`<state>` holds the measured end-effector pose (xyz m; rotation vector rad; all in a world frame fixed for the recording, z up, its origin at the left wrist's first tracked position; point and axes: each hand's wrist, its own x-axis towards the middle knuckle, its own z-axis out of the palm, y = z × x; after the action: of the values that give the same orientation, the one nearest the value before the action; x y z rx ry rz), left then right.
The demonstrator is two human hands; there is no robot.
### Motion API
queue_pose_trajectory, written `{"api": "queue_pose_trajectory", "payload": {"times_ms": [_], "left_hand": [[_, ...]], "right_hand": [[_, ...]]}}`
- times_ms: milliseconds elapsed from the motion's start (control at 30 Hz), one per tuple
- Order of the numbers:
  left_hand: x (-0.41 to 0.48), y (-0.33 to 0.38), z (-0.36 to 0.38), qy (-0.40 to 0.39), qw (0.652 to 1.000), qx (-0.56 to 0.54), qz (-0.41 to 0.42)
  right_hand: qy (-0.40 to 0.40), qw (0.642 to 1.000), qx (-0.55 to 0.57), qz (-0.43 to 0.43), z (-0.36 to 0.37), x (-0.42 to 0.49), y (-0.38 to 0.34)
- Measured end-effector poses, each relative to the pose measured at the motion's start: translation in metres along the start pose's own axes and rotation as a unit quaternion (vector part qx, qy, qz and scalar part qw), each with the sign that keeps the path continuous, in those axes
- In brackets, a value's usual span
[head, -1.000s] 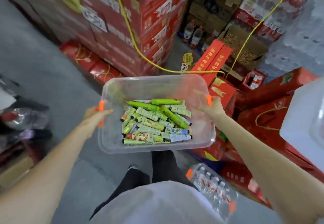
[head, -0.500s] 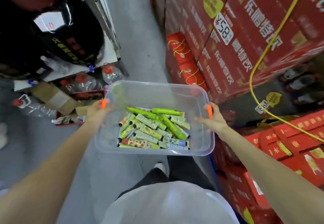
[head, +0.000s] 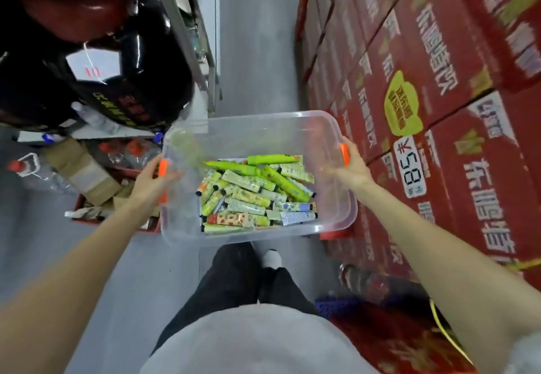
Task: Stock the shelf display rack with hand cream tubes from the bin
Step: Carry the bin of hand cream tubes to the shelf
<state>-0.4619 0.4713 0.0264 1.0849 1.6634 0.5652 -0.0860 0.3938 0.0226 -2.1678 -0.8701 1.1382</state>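
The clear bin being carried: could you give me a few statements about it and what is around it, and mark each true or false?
1. Both hands hold the bin. True: the left hand and the right hand grip its sides.
2. The bin is empty. False: tubes lie piled in it.
3. Red boxes are stacked to the person's right. True.
4. A lid covers the bin. False: it is open on top.

"¥58" on a white price tag [head: 412, 171] stuck to red cartons [head: 433, 86]; "10" on a white label [head: 93, 66].
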Motion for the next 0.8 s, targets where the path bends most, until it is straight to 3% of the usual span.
{"api": "queue_pose_trajectory", "payload": {"times_ms": [367,500,800], "left_hand": [[0.233,0.139,0.058,-0.056,0.998,0.032,-0.019],[0.326,0.212,0.085,-0.051,0.997,0.052,0.016],[0.526,0.357,0.162,-0.042,0.998,0.035,-0.003]], "right_hand": [[0.024,0.999,-0.021,0.027,-0.033,0.218,-0.115],[0.036,0.998,-0.002,0.044,-0.053,0.296,-0.164],[0.062,0.996,0.000,0.059,-0.096,0.503,-0.257]]}}
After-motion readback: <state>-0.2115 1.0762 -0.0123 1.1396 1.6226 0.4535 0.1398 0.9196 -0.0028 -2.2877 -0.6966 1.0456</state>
